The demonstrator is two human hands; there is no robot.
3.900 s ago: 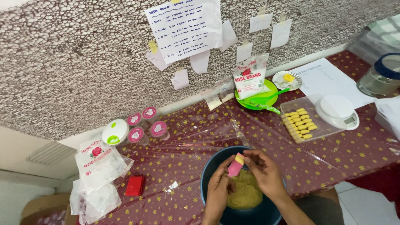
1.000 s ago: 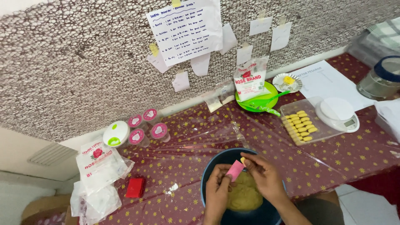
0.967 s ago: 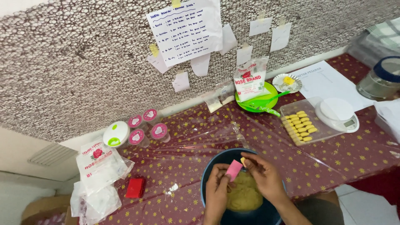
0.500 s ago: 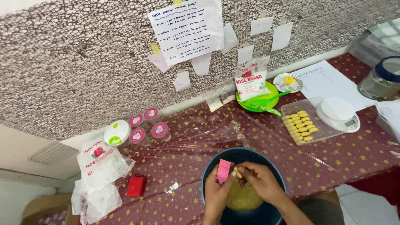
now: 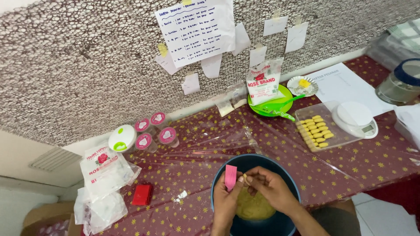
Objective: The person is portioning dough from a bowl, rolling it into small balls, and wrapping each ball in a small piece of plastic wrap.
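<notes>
Head view: a table [image 5: 376, 161] covered with a maroon star-patterned cloth under clear plastic is set against a speckled wall with paper notes [image 5: 197, 30] stuck on it. At the table's near edge a dark blue bowl [image 5: 223, 175] is seen, with a mass of yellow dough [image 5: 253, 207] in it. Near the right edge a clear tray [image 5: 306, 142] is filled partly with rows of small yellow dough pieces [image 5: 317, 129], and a white kitchen scale [image 5: 353, 118] rests on its right part. By the wall a green plate [image 5: 284, 94] carries a flour bag [image 5: 262, 83] and a green spoon. Toward the left edge, small jars with pink lids [image 5: 153, 131], a white lidded tub [image 5: 122, 138], plastic bags of flour [image 5: 105, 170] and a small red box [image 5: 142, 194] are seen.

Both forearms are raised from the near edge over the bowl. The left hand [image 5: 225, 203] is held upright, fingers closed on a pink scraper card [image 5: 230, 177] pinched between thumb and fingers above the bowl's left side. The right hand [image 5: 273, 190] is curled, fingertips [image 5: 250, 180] pinched together on a small bit of dough, just beside the card.
</notes>
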